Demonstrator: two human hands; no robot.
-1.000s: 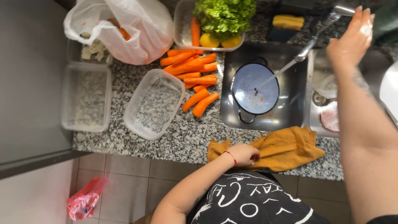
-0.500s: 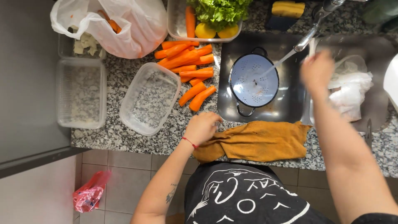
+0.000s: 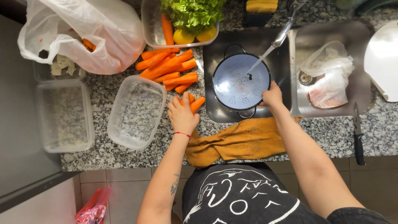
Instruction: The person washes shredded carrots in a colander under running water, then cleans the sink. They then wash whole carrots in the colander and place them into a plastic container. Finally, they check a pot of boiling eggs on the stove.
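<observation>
- The left hand reaches forward from a bent arm, palm down, its fingers curled over the two short peeled orange carrot pieces on the speckled granite counter; whether the fingers have closed round them cannot be told.
- The right hand stretches to the sink, fingers pinched on the rim of the round white enamel colander, which sits in the steel sink basin under a thin stream from the tap.
- A mustard-yellow cloth lies crumpled on the counter edge between both wrists.
- Just left of the left hand stands an empty clear plastic tub; a pile of peeled carrots lies beyond it.
- Further left, a second clear rectangular tub sits below a white plastic bag.
- A black-handled knife lies on the counter at the far right.
</observation>
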